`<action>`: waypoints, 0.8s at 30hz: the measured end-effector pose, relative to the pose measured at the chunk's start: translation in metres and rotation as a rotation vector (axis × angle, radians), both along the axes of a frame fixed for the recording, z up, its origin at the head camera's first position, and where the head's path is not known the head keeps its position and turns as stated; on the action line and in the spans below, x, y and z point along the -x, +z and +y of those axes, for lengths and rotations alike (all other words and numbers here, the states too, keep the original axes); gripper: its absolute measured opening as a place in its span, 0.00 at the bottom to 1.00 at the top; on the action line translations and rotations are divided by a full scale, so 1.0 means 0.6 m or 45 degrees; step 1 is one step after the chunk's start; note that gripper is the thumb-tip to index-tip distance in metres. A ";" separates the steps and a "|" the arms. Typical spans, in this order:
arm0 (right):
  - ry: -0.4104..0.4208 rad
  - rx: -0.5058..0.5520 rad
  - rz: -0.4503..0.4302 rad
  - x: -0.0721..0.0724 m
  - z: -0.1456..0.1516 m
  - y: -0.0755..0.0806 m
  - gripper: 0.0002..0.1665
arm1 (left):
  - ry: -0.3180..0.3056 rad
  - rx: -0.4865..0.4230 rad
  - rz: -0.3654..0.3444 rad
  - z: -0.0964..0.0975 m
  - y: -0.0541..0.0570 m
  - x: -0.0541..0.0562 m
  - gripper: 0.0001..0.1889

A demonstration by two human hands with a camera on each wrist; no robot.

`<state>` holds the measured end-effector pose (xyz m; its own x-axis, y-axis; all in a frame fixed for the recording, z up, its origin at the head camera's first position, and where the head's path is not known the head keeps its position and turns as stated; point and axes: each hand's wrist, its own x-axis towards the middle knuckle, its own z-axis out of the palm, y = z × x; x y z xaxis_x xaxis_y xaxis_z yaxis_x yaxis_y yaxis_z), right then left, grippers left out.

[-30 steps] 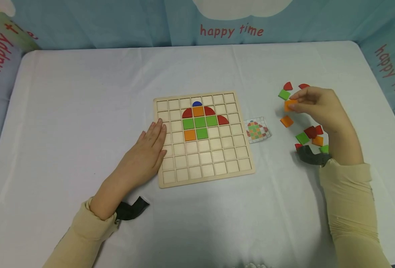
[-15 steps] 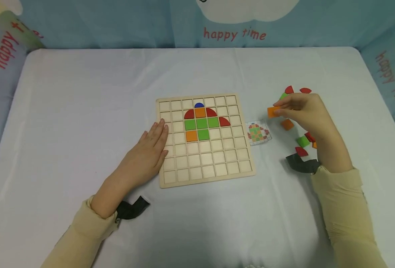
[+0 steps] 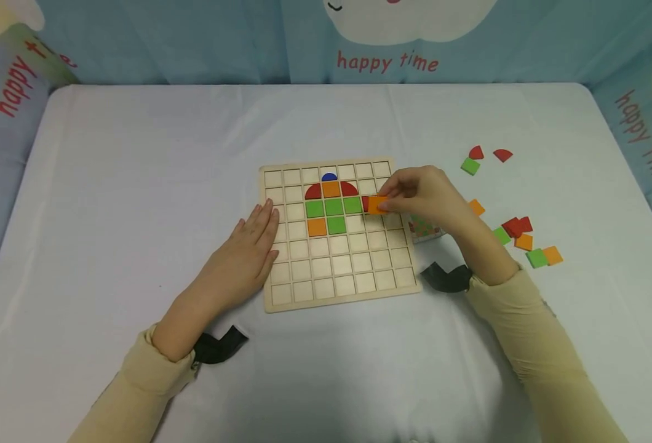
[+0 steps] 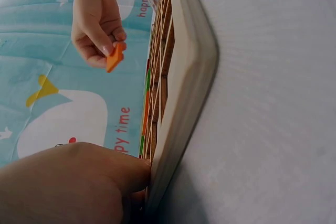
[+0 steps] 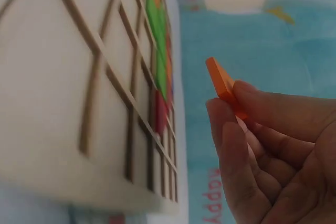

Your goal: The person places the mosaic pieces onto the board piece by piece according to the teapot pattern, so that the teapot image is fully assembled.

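A wooden grid board (image 3: 326,301) lies on the white tabletop, with green, orange, red and blue pieces set in its upper middle cells. Along its left edge rests my left hand (image 3: 237,258), fingers straight and fingertips on the rim. My right hand (image 3: 428,197) pinches an orange square tile (image 3: 377,205) between thumb and fingers, over the board's right side. That tile partly covers a red quarter-round piece (image 3: 365,203) in the head view. In the right wrist view the held orange tile (image 5: 224,85) is tilted and apart from the board.
A small printed pattern card (image 3: 425,231) sticks out right of the board, partly hidden by my right hand. Loose pieces lie farther right, among them a green tile (image 3: 470,166), a red quarter-round piece (image 3: 503,155) and an orange tile (image 3: 553,255).
My right hand has carried the orange tile leftward from the loose pieces to above the board. The left hand has stayed on the board's left edge.
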<state>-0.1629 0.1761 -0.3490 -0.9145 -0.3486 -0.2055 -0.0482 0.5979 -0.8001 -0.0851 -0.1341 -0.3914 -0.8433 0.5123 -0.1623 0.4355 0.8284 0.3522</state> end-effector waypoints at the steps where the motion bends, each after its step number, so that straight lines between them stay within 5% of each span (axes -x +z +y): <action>1: 0.021 -0.008 -0.018 0.000 -0.005 -0.002 0.06 | -0.001 0.002 -0.001 0.000 0.000 0.000 0.31; 13: 0.241 -0.075 -0.014 -0.003 -0.039 -0.024 0.06 | 0.009 0.009 -0.005 -0.001 0.001 -0.002 0.31; 24: 0.263 -0.112 0.049 -0.008 -0.043 -0.027 0.06 | 0.007 0.006 0.006 0.000 0.000 -0.001 0.31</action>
<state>-0.1582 0.1503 -0.3654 -0.8334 -0.5113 -0.2099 -0.2059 0.6396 -0.7406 -0.0844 -0.1341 -0.3913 -0.8467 0.5071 -0.1608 0.4327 0.8323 0.3464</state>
